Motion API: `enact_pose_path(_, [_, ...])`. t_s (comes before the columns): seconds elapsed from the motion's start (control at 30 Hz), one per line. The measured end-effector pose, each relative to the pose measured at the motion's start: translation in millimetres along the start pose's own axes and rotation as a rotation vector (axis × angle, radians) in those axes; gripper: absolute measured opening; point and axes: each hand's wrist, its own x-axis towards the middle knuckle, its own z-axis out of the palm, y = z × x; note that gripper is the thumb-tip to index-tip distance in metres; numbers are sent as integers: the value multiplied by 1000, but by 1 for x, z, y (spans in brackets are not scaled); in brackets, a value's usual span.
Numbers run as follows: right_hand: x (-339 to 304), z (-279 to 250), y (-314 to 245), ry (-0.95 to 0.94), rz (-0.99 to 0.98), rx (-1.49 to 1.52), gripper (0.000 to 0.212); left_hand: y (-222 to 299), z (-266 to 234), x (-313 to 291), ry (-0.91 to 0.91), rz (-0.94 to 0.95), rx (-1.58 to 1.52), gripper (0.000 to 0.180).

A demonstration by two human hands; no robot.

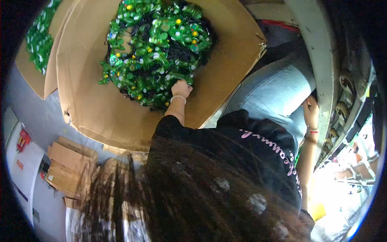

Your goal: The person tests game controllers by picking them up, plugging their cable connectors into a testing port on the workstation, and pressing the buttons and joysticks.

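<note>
A large open cardboard box [225, 68] holds a heap of glossy green see-through pieces [161, 56], dotted with white and yellow and mixed with black strands. My left hand [182, 88], with a pale bracelet at the wrist, reaches into the box. Its fingers are curled against the near edge of the heap; what lies inside them is hidden. Far off to the right, my right hand [311, 109] is beside my jeans and against a pale curved rail [322, 60]. Shadow and the rail partly hide its fingers, so its grip cannot be made out.
Another cardboard box with similar green pieces [42, 40] stands at the far left. Smaller cardboard boxes [66, 171] lie at the lower left. Small rollers [342, 109] line the frame at the right. Long hair [193, 197] covers much of the lower view.
</note>
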Motion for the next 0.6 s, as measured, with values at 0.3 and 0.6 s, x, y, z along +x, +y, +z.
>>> enact_pose_path(0.3, [5,-27,-112,-73,-181,387,17,39,-84,-65,722,496,-784,22])
enact_pose_path(0.6, [53,-9,-184,-272,-682,384,64,132,-185,-239,-206,937,-1475,50])
